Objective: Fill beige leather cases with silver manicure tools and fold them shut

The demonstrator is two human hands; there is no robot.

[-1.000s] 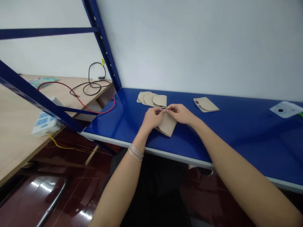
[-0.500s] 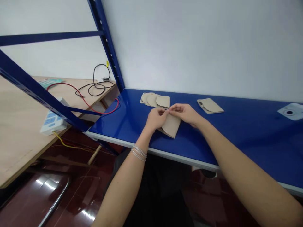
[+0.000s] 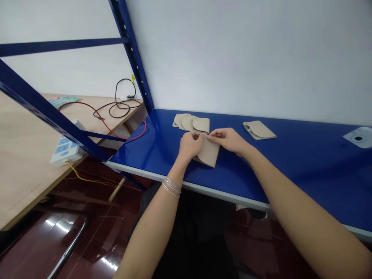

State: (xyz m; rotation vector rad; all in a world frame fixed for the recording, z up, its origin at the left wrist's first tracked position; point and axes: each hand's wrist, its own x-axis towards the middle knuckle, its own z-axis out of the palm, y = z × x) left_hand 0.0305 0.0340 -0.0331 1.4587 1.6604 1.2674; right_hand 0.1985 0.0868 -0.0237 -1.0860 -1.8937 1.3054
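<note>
With fingers (image 3: 200, 142) of both hands meeting at the top edge of a tan pouch (image 3: 209, 153), pinching it there: clasping the upper left between thumb and forefinger of the left hand (image 3: 189, 146), gripping the same edge between thumb and forefinger of the right hand (image 3: 231, 140). Holding the pouch at the blue shelf (image 3: 305, 166), near its front rim, with a curved flap facing up, slightly parted at the lower left, its inside hidden from view. Seeing, just beyond the left hand, a fanned row of pouches (image 3: 200, 124), overlapping one another, with dark slits at some lower edges and contents too small to make out. Finding a single pouch (image 3: 260, 130) lying beyond the right hand, folded over, gaping at its left end, contents unclear. Noticing, well to the right, a translucent flat item (image 3: 364, 135) with a dark round spot. Wearing silvery bracelets (image 3: 171, 188) at the left wrist. Having, off to the left, a wooden table (image 3: 26, 143) bearing a power strip (image 3: 65, 153) and a coiled black cable (image 3: 116, 92).
</note>
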